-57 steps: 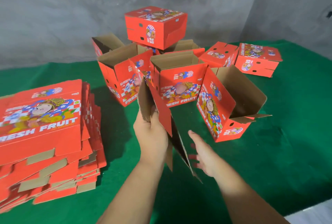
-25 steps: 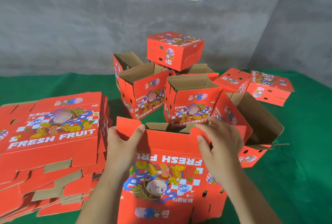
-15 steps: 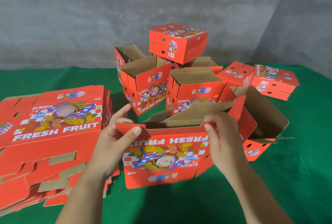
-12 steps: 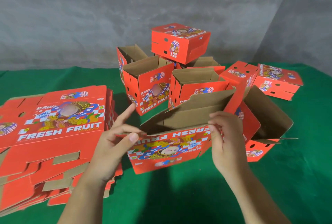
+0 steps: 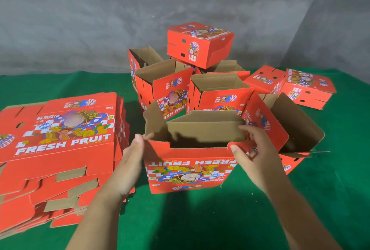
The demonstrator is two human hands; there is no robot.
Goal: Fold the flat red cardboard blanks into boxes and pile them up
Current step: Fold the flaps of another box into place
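Box in hand (image 5: 190, 169) now stands squared on the green surface (image 5: 200, 219), print upside down, open top up; half a second ago it was tilted and half-collapsed. Left hand (image 5: 130, 161) lies flat, fingers straight, against its left wall. Right hand (image 5: 254, 155) pinches the right top edge. Flaps unfolded yet. Flat blanks (image 5: 58, 149) stacked left; finished boxes (image 5: 200, 45) piled behind.

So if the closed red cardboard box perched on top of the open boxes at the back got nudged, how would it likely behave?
The closed red cardboard box on top sits tilted across the rims of the open boxes, so it would probably slide or tip off easily. It is likely empty, so probably light for its size. Corrugated walls suggest it stays fairly stiff and would hardly be damaged by a fall.
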